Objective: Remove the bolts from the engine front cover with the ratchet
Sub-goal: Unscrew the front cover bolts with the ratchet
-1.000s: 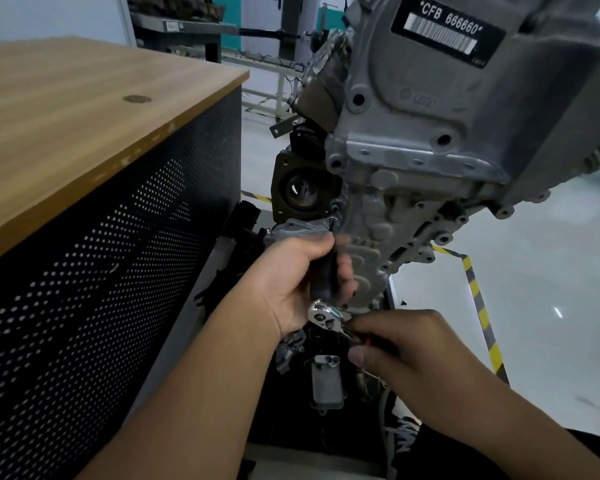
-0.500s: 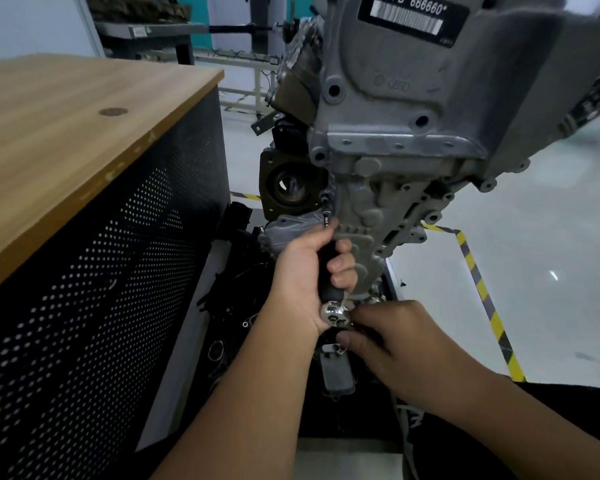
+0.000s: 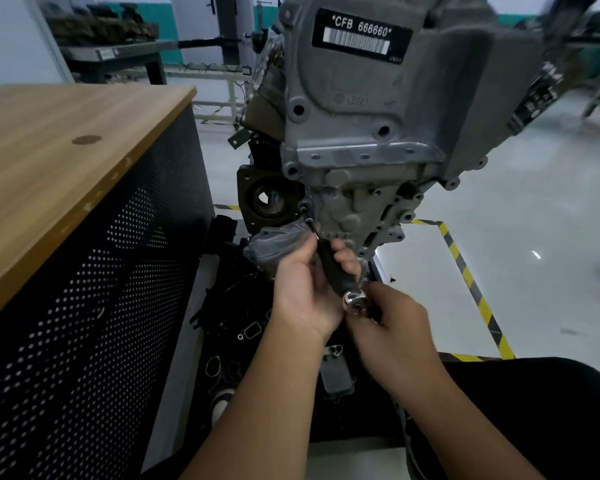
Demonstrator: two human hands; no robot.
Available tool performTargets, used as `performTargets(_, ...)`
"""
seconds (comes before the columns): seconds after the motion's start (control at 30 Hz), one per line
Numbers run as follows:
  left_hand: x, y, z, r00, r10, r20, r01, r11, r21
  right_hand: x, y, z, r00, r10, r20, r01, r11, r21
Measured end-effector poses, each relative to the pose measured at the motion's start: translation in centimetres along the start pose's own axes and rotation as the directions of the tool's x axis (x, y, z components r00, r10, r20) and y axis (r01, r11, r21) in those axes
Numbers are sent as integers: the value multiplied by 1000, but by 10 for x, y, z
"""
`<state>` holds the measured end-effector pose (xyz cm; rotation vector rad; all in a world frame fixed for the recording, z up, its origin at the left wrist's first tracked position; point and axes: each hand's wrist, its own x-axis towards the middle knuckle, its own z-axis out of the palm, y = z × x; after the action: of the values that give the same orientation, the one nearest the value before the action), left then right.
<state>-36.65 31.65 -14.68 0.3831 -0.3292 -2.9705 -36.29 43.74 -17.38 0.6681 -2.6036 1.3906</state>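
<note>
Ratchet [image 3: 355, 301] head now sits closer under the engine front cover [image 3: 347, 216], its extension tip seated on a bolt [image 3: 307, 220] at the cover's left edge. My left hand [image 3: 305, 289] grips the extension; my right hand [image 3: 392, 323] grips the handle, so loosening goes on.

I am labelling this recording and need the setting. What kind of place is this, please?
Probably an engine repair or training workshop. A bare engine with a barcode plate hangs over yellow-black floor tape, and a shelf of parts stands at the back.
</note>
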Motion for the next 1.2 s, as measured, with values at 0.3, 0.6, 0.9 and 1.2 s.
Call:
performTargets(0.3, 8, 26, -17, 996, 37, -77, -12, 951, 309, -31, -1, 6, 875, -55, -480, -44, 980, -193)
performTargets(0.6, 8, 24, -20, 973, 198, -117, -123, 878, 463, -35, -5, 30, 751, 628, 205, -429, 228, 874)
performTargets(0.9, -9, 26, -16, 998, -43, -47, 57, 921, 386, -29, 0, 25, 842, 540, 8, -313, 475, 823)
performTargets(1.2, -28, 10, -25, 992, -36, -120, 84, 901, 426, -19, -5, 10, 921, 189, -341, 92, 745, 660)
